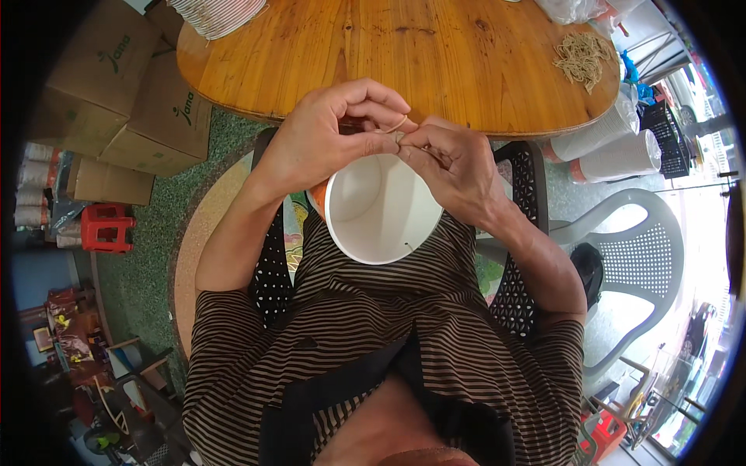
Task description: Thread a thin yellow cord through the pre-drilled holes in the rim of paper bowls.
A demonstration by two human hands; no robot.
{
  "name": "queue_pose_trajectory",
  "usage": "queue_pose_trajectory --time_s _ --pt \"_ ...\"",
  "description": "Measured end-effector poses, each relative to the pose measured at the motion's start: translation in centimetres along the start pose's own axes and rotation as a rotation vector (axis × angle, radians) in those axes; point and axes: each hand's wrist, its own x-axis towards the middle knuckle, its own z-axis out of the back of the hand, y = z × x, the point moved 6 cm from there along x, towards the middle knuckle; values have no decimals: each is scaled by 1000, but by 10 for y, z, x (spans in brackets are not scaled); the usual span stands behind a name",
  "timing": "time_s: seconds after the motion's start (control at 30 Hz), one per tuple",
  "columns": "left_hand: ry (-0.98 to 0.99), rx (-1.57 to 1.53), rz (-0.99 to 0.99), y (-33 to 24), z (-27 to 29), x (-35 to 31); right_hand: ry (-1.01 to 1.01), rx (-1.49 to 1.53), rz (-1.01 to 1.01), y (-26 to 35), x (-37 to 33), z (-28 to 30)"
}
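Note:
Above my lap, both hands meet close together in front of the table edge. My left hand (330, 132) has its fingers curled, pinching a thin tan cord (400, 123) that makes a small loop near the fingertips. Fingers closed, my right hand (460, 161) pinches the same cord right beside the left fingertips. The fingers partly hide the cord, so its ends cannot be made out. Just below the hands, a white tub (365, 208) rests tilted on my lap with its mouth toward me. A small dark mark shows near its rim.
A wooden table (388, 58) stands ahead, carrying a coil of white cord (219, 14) at far left and a heap of tan cords (583, 60) at right. Cardboard boxes (116, 101) and a red stool (107, 227) are left; a grey plastic chair (637, 260) and white spools (622, 158) are right.

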Motion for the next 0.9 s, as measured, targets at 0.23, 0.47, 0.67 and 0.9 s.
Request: queue_pose_trajectory --time_s 0.23,0.47,0.67,0.9 --pt "-147 391 -134 -19 -7 -9 15 62 -24 6 0 2" --pt "-141 323 -95 -15 0 -8 16 201 -82 6 0 4" --pt "-99 140 -12 -6 4 -3 96 439 -213 -11 5 2" --pt "-68 158 -17 -6 2 -4 123 474 -334 -19 5 -9"
